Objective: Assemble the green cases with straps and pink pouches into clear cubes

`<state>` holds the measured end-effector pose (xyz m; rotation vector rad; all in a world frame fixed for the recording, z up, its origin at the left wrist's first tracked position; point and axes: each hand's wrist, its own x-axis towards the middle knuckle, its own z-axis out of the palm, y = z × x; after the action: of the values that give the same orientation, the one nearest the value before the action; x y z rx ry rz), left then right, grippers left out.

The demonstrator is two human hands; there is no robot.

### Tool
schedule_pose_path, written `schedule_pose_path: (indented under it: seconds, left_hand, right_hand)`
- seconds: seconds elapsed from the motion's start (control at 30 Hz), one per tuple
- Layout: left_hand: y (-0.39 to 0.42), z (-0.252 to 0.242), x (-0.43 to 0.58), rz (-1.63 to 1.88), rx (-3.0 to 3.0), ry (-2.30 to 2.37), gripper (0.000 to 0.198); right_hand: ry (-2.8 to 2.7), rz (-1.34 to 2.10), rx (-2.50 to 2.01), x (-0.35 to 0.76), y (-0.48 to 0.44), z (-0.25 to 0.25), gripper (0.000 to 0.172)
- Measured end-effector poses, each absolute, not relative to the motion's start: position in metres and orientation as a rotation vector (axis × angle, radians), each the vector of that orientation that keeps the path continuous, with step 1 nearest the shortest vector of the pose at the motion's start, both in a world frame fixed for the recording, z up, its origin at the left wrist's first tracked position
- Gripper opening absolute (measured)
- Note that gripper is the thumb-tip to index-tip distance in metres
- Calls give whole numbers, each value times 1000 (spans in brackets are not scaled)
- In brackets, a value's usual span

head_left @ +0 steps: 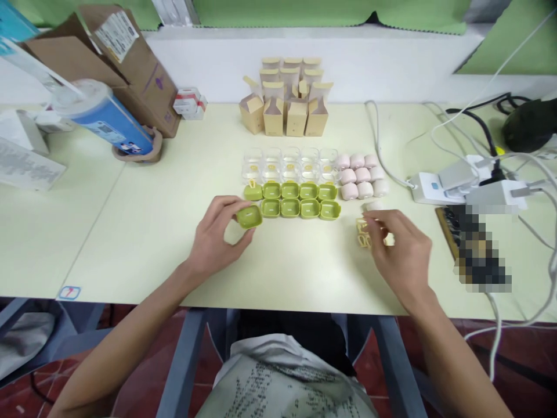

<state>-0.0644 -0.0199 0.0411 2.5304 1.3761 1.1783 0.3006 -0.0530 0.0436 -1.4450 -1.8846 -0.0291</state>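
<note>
Thumb and fingers of my left hand (217, 235) grip a small green cup (249, 216) by its sides, its hollow facing up. It is held at the left end of two rows of similar green cups (290, 208). Just behind it, one green piece (253, 192) has a yellow loop (252, 183) standing on it. My right hand (400, 249) is closed in a pinch over a small group of yellow loop-shaped pieces (362, 239); what sits between its fingertips is hidden. Clear plastic cups (290, 166) and pale pink rounded caps (362, 175) stand in rows behind.
Small open cardboard boxes (296, 118) stand by the wall. To the left are a blue cup (114, 125) and a large carton (143, 75). White power adapters (444, 186), cables and a partly blurred dark object (474, 249) lie on the right.
</note>
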Motion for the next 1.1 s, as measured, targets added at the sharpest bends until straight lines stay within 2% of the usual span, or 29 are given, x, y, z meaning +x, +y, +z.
schedule_pose_path:
  seconds: [0.1, 0.23, 0.43, 0.5, 0.7, 1.1]
  left_hand:
    - [-3, 41, -40, 1292, 2532, 1117, 50]
    - [18, 23, -14, 1430, 2505, 984, 50]
    - [7, 7, -5, 1627, 2437, 974, 55]
    - [3, 7, -5, 1675, 2452, 953, 55]
    - [1, 8, -2, 1707, 2483, 966, 54]
    - [1, -1, -1, 1732, 2494, 885, 57]
  right_hand:
    - [-1648, 311, -1297, 287, -37, 56, 13]
    - [-1655, 292, -931, 253, 3, 64, 1]
    - [-1787, 411, -702, 216, 8, 48, 15]
    - [-1850, 362, -644, 209, -2, 41, 14]
    - [-1957, -61, -648, 199, -9, 29, 17]
    - [-1912, -68, -720, 197, -19, 26, 22]
